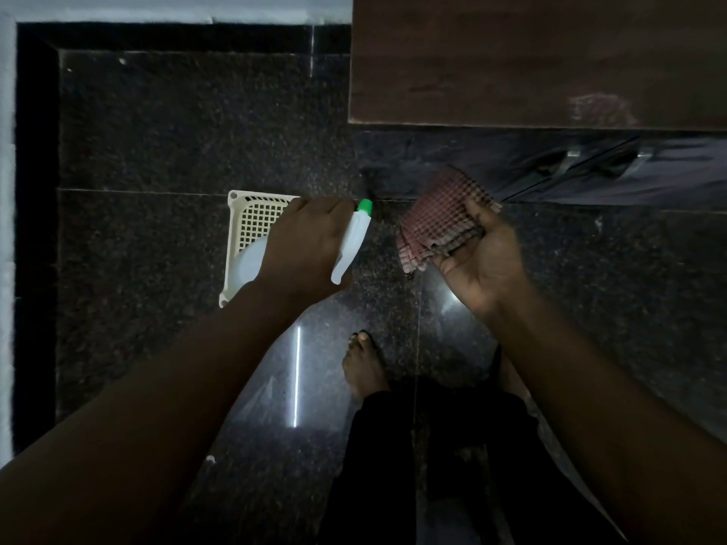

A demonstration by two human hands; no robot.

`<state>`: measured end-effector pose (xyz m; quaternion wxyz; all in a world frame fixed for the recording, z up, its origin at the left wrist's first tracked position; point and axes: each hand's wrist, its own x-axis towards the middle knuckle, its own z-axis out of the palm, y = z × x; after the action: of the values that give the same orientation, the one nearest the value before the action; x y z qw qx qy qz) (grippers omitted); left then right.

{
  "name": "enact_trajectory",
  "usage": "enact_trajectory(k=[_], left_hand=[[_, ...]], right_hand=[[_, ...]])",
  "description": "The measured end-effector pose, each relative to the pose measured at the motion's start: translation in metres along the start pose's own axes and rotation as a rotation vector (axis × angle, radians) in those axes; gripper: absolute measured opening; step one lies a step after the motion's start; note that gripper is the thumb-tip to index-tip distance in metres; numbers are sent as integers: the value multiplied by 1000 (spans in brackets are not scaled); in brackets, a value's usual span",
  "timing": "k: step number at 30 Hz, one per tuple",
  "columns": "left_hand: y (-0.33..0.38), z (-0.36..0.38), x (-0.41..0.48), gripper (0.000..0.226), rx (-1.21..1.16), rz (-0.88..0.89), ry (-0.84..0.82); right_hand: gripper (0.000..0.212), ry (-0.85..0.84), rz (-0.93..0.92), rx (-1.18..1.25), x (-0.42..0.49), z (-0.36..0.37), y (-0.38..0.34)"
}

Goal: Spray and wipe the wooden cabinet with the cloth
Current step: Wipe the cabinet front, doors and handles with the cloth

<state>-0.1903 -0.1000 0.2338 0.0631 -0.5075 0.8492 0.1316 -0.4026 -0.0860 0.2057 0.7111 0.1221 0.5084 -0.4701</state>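
My left hand (305, 249) grips a white spray bottle (352, 241) with a green nozzle tip, held above a white plastic basket. My right hand (482, 257) holds a folded red-and-white checked cloth (440, 222), palm turned up, fingers curled round its edge. The wooden cabinet (531, 61) has its dark brown top at the upper right, with a faint smudge near its front right. Its front drops out of sight below the top's edge.
A white perforated basket (251, 218) stands on the dark polished granite floor (177, 131), partly behind my left hand. Metal handles (570, 159) reflect in the floor under the cabinet. My bare foot (364, 363) and dark trouser leg are below. A white wall (6, 190) runs along the left.
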Motion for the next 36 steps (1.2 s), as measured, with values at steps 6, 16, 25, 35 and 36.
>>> enact_trajectory(k=[6, 16, 25, 35, 36], left_hand=[[-4, 19, 0, 41, -10, -28, 30], [-6, 26, -10, 34, -92, -25, 126], [-13, 18, -16, 34, -19, -10, 78], [-19, 18, -19, 36, -26, -32, 81], [-19, 17, -20, 37, -21, -37, 77]], right_hand=[[38, -33, -29, 49, 11, 4, 10], [39, -53, -20, 38, 14, 9, 17], [24, -125, 1, 197, 3, 71, -6], [45, 34, 45, 65, 28, 97, -13], [46, 55, 49, 50, 31, 96, -12]])
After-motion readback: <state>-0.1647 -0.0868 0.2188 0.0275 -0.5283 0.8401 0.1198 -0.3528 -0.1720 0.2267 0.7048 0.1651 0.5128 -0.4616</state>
